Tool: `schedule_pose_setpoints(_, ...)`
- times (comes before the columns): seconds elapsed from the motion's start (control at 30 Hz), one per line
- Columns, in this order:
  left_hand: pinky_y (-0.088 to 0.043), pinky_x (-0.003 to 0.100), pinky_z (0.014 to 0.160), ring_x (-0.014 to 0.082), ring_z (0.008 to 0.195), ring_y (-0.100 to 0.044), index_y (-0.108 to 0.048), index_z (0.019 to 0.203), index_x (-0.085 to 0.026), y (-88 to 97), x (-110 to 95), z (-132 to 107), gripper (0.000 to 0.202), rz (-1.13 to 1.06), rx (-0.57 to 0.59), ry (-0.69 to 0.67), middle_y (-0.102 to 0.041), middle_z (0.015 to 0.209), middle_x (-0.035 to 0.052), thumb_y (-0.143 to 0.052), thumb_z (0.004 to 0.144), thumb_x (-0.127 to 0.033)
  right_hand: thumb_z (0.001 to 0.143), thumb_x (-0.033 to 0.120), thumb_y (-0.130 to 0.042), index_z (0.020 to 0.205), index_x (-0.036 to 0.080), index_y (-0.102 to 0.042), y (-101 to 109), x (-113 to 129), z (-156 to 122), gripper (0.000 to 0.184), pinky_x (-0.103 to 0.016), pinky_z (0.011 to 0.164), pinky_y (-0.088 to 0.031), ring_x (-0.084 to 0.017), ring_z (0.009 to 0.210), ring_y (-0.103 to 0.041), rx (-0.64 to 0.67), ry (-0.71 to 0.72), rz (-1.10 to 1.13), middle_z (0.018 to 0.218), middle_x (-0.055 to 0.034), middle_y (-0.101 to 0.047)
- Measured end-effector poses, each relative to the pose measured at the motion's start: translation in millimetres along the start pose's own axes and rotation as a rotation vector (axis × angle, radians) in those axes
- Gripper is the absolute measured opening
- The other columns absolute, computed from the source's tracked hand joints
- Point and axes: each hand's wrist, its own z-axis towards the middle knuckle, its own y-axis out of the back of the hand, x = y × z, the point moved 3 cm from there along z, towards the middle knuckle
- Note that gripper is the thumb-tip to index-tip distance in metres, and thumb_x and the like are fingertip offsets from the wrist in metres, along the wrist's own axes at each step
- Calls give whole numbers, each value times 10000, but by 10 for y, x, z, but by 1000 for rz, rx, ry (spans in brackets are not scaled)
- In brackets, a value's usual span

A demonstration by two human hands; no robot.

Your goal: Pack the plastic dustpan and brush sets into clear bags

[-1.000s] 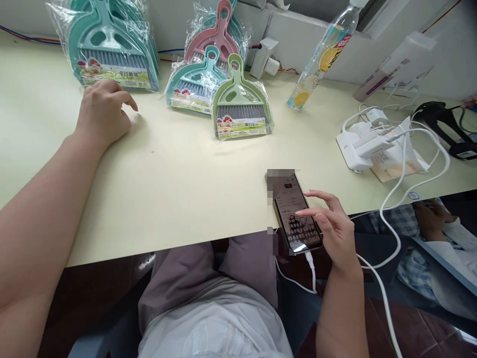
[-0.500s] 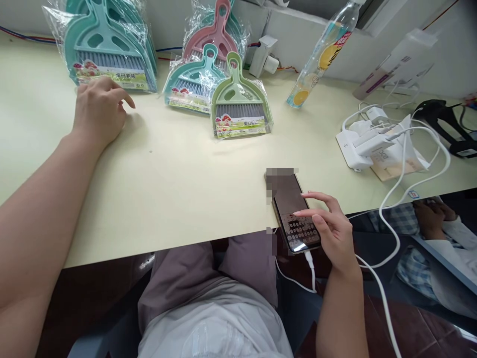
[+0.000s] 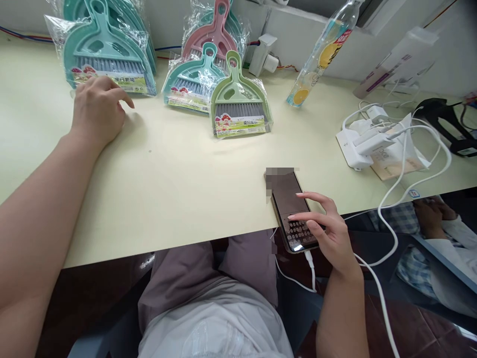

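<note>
At the far left of the table, my left hand [image 3: 100, 107] rests palm down against the lower edge of a teal dustpan-and-brush set [image 3: 108, 54] in clear wrap. Its thumb side is stretched away from the other fingers, whose tips are partly hidden. My right hand [image 3: 330, 231] hovers with fingers apart over a smartphone [image 3: 288, 196], one fingertip at its on-screen keyboard. The phone lies across the table's front edge with a white charging cable [image 3: 310, 259] plugged into its lower end.
A green dustpan set [image 3: 240, 94], a smaller teal set [image 3: 194, 82] and a pink one [image 3: 212, 32] stand mid-table. Behind them is a bottle [image 3: 320, 54]. White chargers and cables [image 3: 357, 149] lie at right. Another person's hands [image 3: 432, 216] show below the table.
The front teal dustpan set has dropped slightly toward me, its handle loop now lower in view. My right hand has shifted a little left over the phone.
</note>
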Motion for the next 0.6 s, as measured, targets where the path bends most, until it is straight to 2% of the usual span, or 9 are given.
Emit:
schedule_pose_setpoints(0.33,-289,446,1125,255,1237,-455,-691,1052,-167,9,-25,-14,382,-11,26,18,-518,1134,74,-351,896,-245,960,396,-512,947,336,-759,4,8,-3,255,-498,1122,-325,-286,1319,-439,22,15,-11,1355,-12,-551)
schedule_pose_setpoints(0.5,-258,464,1138,271,1273,-416,-677,1133,-192,-8,-8,-22,440,-15,56,34,-487,1178,71,-311,928,-326,948,433,-527,966,355,-764,-24,16,-4,249,-513,1148,-289,-297,1345,-412,76,33,-30,1396,3,-526)
schedule_pose_setpoints(0.6,-271,456,1128,273,1258,-431,-688,1103,-192,-13,-6,-19,452,8,52,35,-492,1169,71,-300,934,-351,948,440,-521,968,356,-761,-18,15,2,255,-519,1141,-302,-300,1344,-421,42,27,-7,1388,5,-535)
